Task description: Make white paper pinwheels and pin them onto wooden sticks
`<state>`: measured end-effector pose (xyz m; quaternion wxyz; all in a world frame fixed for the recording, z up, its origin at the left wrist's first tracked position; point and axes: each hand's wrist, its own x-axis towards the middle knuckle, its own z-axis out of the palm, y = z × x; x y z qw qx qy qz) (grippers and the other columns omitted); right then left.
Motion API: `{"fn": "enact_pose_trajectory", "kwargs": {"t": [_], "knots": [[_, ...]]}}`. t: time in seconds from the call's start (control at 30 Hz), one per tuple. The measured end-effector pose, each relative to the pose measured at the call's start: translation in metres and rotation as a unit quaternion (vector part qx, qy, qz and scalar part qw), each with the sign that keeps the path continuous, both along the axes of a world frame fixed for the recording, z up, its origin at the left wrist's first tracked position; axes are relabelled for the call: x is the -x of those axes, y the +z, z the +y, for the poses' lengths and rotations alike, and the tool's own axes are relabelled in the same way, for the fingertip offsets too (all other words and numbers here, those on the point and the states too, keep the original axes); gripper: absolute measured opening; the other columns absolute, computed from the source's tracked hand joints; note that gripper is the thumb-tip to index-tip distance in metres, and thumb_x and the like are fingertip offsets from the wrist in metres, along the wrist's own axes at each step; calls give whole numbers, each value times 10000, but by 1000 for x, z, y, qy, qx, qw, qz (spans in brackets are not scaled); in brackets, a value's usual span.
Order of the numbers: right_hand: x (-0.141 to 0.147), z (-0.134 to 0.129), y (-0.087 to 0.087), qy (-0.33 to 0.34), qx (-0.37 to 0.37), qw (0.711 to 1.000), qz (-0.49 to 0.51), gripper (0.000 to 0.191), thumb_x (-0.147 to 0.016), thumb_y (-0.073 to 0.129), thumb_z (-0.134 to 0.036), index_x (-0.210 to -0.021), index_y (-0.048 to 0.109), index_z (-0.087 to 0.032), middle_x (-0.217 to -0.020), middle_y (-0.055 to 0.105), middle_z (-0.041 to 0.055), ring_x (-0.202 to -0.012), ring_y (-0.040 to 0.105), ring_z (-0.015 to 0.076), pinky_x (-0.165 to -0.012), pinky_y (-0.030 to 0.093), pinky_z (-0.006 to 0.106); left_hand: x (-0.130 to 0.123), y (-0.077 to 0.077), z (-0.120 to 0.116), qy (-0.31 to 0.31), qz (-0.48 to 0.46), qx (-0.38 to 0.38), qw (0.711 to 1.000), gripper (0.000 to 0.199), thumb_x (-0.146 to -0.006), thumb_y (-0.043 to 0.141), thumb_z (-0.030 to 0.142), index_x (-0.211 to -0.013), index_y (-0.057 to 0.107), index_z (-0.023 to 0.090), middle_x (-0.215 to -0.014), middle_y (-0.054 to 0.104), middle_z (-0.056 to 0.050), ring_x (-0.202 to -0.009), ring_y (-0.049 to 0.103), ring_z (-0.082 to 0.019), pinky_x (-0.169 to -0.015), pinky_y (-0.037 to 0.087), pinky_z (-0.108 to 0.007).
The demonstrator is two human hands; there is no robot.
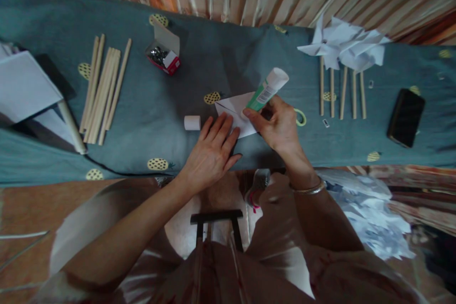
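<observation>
A small piece of white paper [237, 104] lies on the green tablecloth in front of me, with a diagonal line across its left part. My left hand [212, 152] rests flat, its fingertips on the paper's lower left. Wrapped round a green and white glue stick [262, 95], my right hand [280, 123] holds it tilted, its lower end at the paper. Fingers hide the exact contact. A white cap [192, 123] lies on its side left of the paper. Behind my right hand shows part of a pale green ring-shaped handle [301, 118].
Wooden sticks [105, 90] lie at the left, beside white sheets [28, 88]. An open red box [166, 57] holds small metal pieces. White paper pinwheels [344, 45] on sticks lie at the right, near a black phone [406, 118]. Crumpled white material [370, 213] sits below the table edge.
</observation>
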<state>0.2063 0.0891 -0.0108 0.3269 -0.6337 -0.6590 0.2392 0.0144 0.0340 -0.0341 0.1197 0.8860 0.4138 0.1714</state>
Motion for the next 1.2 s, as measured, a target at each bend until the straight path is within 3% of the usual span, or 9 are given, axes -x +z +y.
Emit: {"fn": "enact_pose_trajectory", "kwargs": {"t": [0.17,0.67,0.93,1.2], "knots": [[3,2,1,3,-5,1000,-6,187,-798,699,-378,-807,605,-217,-691,578,-24,-647,539,147,-637,451,310,-1,1,0,-1,5,-7,1000,571,-952,517,462,-1367,471,73,-1495,429,-252,-1449,322,-380,-1176,261,-592],[8,3,-1,8,-9,1000,-8,274,-816,680,-478,-794,563,-232,-669,571,-8,-637,532,165,-607,432,315,-1,1,-1,1,6,3,1000,575,-958,500,472,-1393,443,100,-1500,430,-236,-1455,313,-376,-1173,260,-611],[8,2,-1,11,5,1000,0,243,-800,711,-435,-827,593,-224,-683,583,-11,-639,535,165,-640,461,334,0,1,0,1,7,7,1000,568,-960,490,482,-1399,437,125,-1513,420,-219,-1461,305,-368,-1172,259,-614],[2,7,-6,-16,37,994,101,279,-770,728,-454,-790,586,-214,-668,564,-34,-638,531,127,-583,423,265,0,2,0,-3,6,-7,1000,564,-956,507,472,-1372,463,94,-1502,426,-238,-1451,321,-378,-1168,276,-602]]}}
